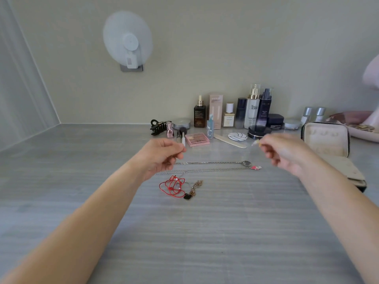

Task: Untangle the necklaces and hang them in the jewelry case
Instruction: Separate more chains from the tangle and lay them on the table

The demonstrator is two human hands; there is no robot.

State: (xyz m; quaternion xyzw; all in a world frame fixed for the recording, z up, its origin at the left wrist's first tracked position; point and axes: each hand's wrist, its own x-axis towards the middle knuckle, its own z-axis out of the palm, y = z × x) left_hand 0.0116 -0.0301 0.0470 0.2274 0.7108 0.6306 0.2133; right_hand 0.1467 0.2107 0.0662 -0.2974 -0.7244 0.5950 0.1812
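Note:
My left hand [162,154] and my right hand [281,152] are raised above the grey table, well apart, each with fingertips pinched. A small pale-gold end of a thin necklace [256,142] shows at my right fingertips; the strand between the hands is too fine to make out. Below them lie a silver chain with an oval pendant [213,162] and a second silver chain with a pink pendant [205,170], both stretched out straight. Nearer me, a red cord [173,185] is tangled with a gold chain [197,185] bearing a black pendant. The beige jewelry case [326,140] stands open at the right.
Along the back wall stand several cosmetic bottles [252,107], a black hair claw [158,127], a pink eyeshadow palette [197,139], a nail file [229,141] and a round black jar [258,131]. A white fan [128,42] hangs on the wall. A pink tray [363,128] sits far right.

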